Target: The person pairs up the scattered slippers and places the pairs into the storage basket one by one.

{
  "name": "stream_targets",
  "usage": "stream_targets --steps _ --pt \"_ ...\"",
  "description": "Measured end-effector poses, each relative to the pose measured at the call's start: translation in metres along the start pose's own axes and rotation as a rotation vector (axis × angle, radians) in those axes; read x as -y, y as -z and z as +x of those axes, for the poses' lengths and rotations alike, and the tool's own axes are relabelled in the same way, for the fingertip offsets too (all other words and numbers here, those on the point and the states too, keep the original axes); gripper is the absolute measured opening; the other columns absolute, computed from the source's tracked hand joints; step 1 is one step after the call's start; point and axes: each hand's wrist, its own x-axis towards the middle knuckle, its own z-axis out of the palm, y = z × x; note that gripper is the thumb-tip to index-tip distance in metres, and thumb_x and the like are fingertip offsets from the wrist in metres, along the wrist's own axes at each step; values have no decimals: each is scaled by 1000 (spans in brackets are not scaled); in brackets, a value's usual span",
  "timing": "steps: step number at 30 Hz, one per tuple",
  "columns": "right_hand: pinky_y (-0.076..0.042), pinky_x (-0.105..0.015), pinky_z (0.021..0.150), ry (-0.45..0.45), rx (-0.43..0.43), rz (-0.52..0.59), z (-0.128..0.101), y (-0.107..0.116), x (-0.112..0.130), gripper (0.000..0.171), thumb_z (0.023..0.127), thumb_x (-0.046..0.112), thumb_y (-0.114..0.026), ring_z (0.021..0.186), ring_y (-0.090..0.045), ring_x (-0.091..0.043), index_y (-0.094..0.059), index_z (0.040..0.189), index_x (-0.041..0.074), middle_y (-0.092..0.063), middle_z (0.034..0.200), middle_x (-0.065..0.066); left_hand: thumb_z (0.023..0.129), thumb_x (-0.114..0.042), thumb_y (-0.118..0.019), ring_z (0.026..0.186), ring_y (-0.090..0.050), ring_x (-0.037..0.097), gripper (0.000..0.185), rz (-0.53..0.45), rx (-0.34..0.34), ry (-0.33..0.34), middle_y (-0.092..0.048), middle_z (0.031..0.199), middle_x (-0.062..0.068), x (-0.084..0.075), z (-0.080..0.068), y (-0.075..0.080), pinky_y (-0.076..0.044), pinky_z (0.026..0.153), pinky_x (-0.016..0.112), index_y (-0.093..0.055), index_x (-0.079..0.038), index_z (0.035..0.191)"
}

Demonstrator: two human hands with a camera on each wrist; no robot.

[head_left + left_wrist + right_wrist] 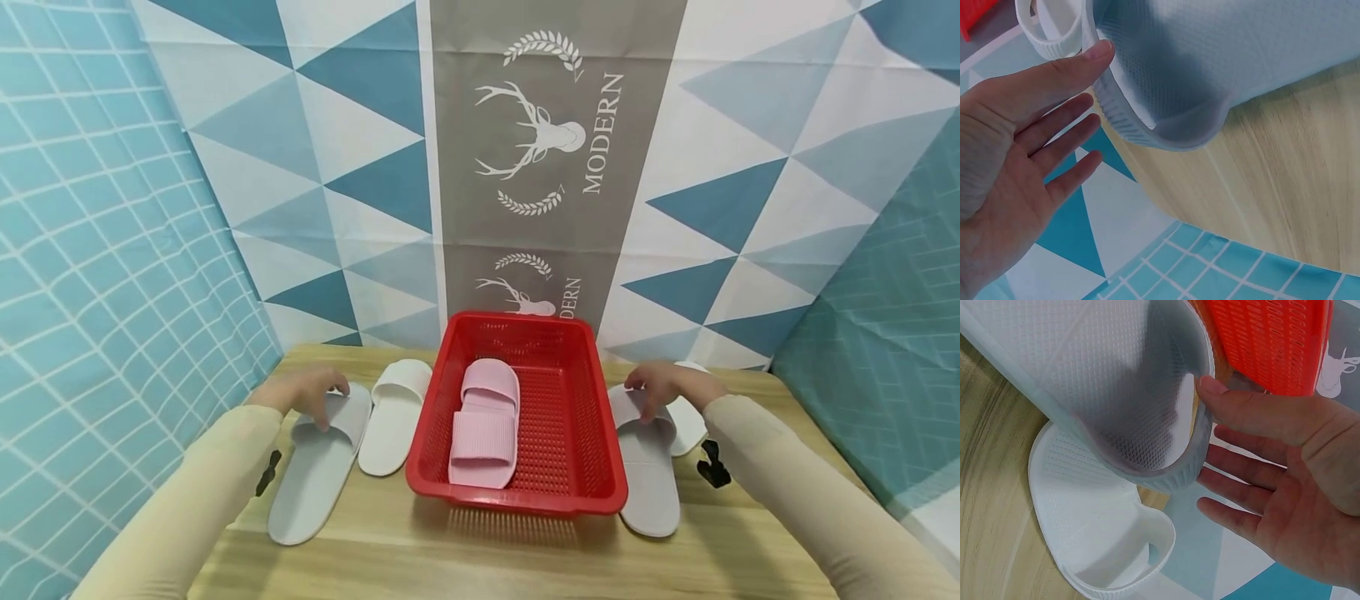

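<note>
The left hand point(307, 392) is resting on the strap end of a grey slipper point(318, 471) lying on the bench point(390, 550), fingers straight and relaxed, thumb tip touching the strap's edge. Just to the right of that hand a white slipper point(393, 417) is lying beside the grey one. Between the hands a red basket point(577, 467) is holding a pink slipper point(486, 433). The right hand point(663, 385), fingers likewise open, is touching a second grey slipper point(648, 475), which is overlapping another white slipper point(688, 425) under that hand.
</note>
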Motion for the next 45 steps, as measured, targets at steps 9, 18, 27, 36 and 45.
stream_targets --steps 9,18,27,36,45 --pt "-50 -50 95 24 -7 -39 6 -2 1 59 71 13 -81 110 -59 -41 -58 120 -11 -62 119 -28 61 -7 -86 110 -58 37 59 -40 27 36 -63 118 19 0 0 0 -47 96 52 -62 1 114" --pt "-52 -47 93 9 9 -64 14 -5 1 56 70 16 -82 106 -61 -31 -61 118 -5 -65 116 -19 57 -7 -87 110 -59 37 64 -43 53 63 -64 118 20 4 4 -2 -48 96 50 -62 2 116" --pt "-53 -47 92 7 28 -42 14 -3 4 54 70 15 -83 102 -62 -29 -62 114 -5 -66 113 -18 55 -7 -88 109 -59 36 66 -49 71 84 -64 118 19 5 6 -4 -48 96 50 -63 1 115" --pt "-53 -46 92 24 31 -60 14 -3 5 54 68 15 -84 104 -62 -31 -62 114 -6 -66 113 -20 56 -7 -89 111 -58 37 67 -64 72 88 -62 119 19 5 6 -5 -46 97 52 -61 0 117" --pt "-53 -46 91 -3 39 -48 13 0 3 55 68 18 -84 100 -61 -28 -62 113 -5 -66 112 -19 53 -6 -89 103 -60 33 63 -67 37 53 -65 111 19 8 2 -4 -49 93 49 -62 2 110"
